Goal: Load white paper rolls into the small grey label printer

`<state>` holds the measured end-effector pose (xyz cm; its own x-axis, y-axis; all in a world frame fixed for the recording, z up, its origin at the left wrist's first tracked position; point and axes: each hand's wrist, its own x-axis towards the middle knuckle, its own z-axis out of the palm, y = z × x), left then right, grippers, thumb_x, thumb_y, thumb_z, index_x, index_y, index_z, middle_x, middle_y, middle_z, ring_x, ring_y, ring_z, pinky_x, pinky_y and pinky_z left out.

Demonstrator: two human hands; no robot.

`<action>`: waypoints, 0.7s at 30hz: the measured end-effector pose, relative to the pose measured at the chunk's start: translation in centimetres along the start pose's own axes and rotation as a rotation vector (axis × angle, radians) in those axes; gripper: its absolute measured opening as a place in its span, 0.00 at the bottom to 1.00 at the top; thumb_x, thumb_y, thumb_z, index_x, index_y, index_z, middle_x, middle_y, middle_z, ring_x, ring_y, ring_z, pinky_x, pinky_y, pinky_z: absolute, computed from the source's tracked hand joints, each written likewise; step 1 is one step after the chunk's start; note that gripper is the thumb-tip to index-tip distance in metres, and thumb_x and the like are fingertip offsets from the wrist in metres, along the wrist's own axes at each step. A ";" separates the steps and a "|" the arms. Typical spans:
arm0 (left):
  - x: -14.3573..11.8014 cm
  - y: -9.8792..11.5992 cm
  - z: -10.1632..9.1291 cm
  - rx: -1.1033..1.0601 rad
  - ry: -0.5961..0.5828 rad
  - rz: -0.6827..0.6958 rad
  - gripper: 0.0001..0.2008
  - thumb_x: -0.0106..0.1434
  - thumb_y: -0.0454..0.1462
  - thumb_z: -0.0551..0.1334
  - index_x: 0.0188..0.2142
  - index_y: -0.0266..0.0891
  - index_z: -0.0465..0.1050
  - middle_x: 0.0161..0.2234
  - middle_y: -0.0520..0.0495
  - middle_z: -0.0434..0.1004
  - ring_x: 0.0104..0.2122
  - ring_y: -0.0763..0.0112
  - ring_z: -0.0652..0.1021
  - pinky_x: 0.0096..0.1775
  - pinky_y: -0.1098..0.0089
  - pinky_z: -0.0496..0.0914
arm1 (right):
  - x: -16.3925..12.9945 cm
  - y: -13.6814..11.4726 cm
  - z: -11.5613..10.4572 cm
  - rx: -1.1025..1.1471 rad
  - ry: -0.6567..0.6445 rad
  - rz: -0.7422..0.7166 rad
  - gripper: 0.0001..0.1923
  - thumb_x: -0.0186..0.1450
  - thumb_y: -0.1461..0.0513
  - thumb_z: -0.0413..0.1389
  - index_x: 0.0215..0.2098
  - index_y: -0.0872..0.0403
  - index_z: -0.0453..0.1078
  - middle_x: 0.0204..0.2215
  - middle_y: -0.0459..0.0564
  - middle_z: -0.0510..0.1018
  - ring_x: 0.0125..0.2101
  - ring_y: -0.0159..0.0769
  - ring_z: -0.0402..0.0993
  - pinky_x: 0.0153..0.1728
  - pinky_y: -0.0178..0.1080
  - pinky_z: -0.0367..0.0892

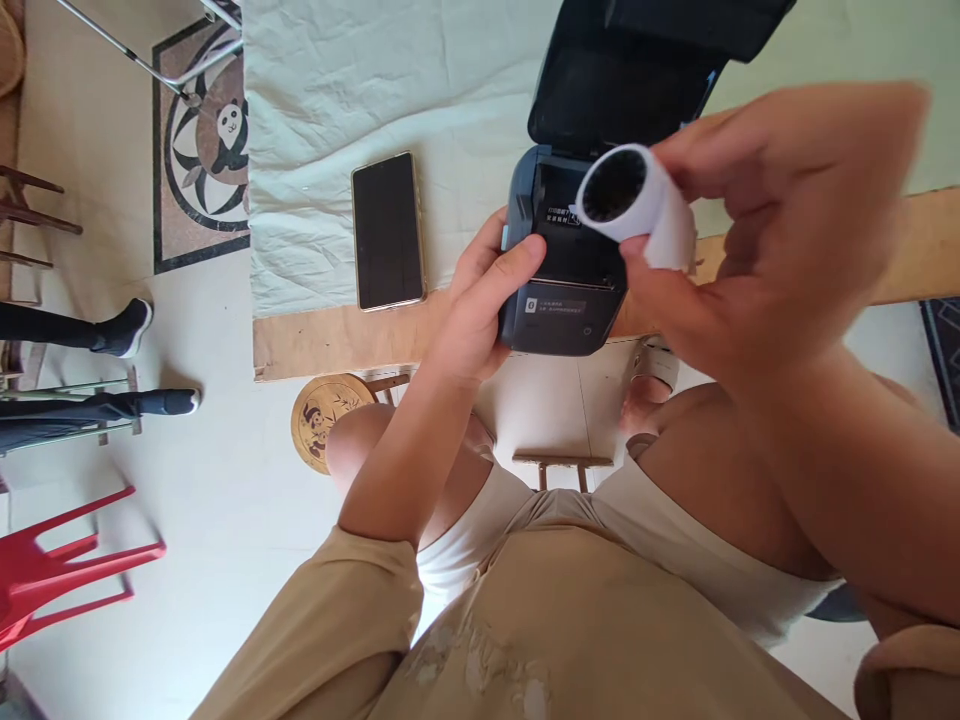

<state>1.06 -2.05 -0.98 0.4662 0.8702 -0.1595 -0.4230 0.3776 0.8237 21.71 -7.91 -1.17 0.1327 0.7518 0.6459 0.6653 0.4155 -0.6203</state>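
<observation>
A light, crushable paper roll is pinched at its sides by the right hand, at three o'clock of the open printer, which is gripped by the left hand.

A pale tiled floor surrounds the wooden table, with a red chair far to its left and a panda mat just beside it.

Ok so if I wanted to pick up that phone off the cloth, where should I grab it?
Probably by its two long edges, coming straight down from above. The phone lies flat, screen up, on the cloth, with free space on both long sides; the printer sits well to its right, so fingers should fit.
</observation>
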 end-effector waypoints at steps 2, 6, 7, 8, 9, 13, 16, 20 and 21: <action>0.0 -0.2 -0.2 0.028 0.005 0.019 0.17 0.75 0.53 0.84 0.52 0.49 0.91 0.43 0.46 0.91 0.43 0.58 0.89 0.46 0.62 0.80 | 0.1 0.0 0.7 -0.195 0.023 -0.120 0.20 0.76 0.60 0.63 0.64 0.42 0.79 0.61 0.49 0.93 0.61 0.48 0.92 0.59 0.53 0.89; 0.0 -0.3 -0.3 0.074 0.004 0.002 0.20 0.75 0.56 0.83 0.54 0.49 0.89 0.47 0.45 0.92 0.59 0.45 0.94 0.51 0.58 0.85 | 0.8 1.5 0.3 -0.387 -0.036 -0.257 0.29 0.71 0.63 0.65 0.69 0.40 0.78 0.62 0.45 0.94 0.58 0.45 0.95 0.51 0.49 0.88; 0.0 -0.3 -0.3 0.079 0.007 -0.003 0.19 0.75 0.55 0.82 0.54 0.48 0.88 0.47 0.45 0.92 0.61 0.44 0.94 0.52 0.58 0.86 | 0.9 1.9 0.3 -0.365 -0.071 -0.268 0.27 0.72 0.63 0.65 0.68 0.40 0.78 0.63 0.44 0.94 0.58 0.45 0.95 0.52 0.49 0.89; 0.0 -0.3 -0.3 0.087 0.014 -0.006 0.18 0.76 0.55 0.81 0.54 0.48 0.87 0.47 0.45 0.92 0.61 0.44 0.94 0.53 0.58 0.87 | 1.0 2.1 0.3 -0.343 -0.101 -0.274 0.24 0.74 0.63 0.64 0.66 0.40 0.79 0.64 0.44 0.94 0.58 0.46 0.96 0.52 0.50 0.89; -0.1 -0.3 -0.3 0.095 0.023 -0.007 0.19 0.76 0.55 0.81 0.53 0.48 0.87 0.46 0.45 0.91 0.61 0.44 0.94 0.53 0.57 0.88 | 1.1 2.2 0.5 -0.325 -0.122 -0.282 0.18 0.76 0.63 0.64 0.62 0.40 0.81 0.64 0.43 0.94 0.59 0.46 0.96 0.54 0.50 0.89; -0.3 -0.3 -0.3 0.094 -0.005 -0.002 0.27 0.69 0.63 0.86 0.53 0.50 0.87 0.48 0.44 0.91 0.58 0.43 0.91 0.56 0.54 0.88 | 1.1 1.2 1.7 -0.263 0.082 -0.322 0.07 0.78 0.64 0.63 0.46 0.44 0.81 0.50 0.43 0.93 0.49 0.43 0.92 0.49 0.50 0.85; -0.3 -0.2 -0.3 0.069 -0.008 0.002 0.29 0.68 0.64 0.86 0.52 0.50 0.87 0.48 0.45 0.89 0.55 0.47 0.90 0.58 0.53 0.86 | 0.7 0.0 1.4 -0.244 0.087 -0.284 0.08 0.78 0.63 0.62 0.44 0.43 0.82 0.44 0.46 0.88 0.44 0.44 0.86 0.48 0.52 0.83; 0.1 0.0 -0.6 0.127 0.043 0.006 0.32 0.58 0.62 0.92 0.52 0.54 0.87 0.49 0.47 0.91 0.56 0.47 0.89 0.56 0.55 0.85 | 0.1 -1.1 -0.1 -0.136 -0.233 -0.183 0.08 0.80 0.55 0.64 0.45 0.37 0.88 0.42 0.49 0.85 0.46 0.49 0.85 0.55 0.62 0.86; 0.2 0.0 -0.6 0.160 0.052 0.011 0.33 0.56 0.59 0.93 0.52 0.55 0.87 0.50 0.48 0.91 0.57 0.48 0.89 0.57 0.56 0.85 | 0.0 -1.3 -0.3 -0.101 -0.247 -0.165 0.07 0.80 0.52 0.66 0.44 0.37 0.88 0.42 0.49 0.85 0.48 0.51 0.86 0.58 0.66 0.86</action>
<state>0.63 -1.68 -1.32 0.4200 0.8907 -0.1741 -0.2972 0.3162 0.9009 21.04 -8.61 -0.22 -0.1577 0.7855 0.5985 0.7345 0.4984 -0.4606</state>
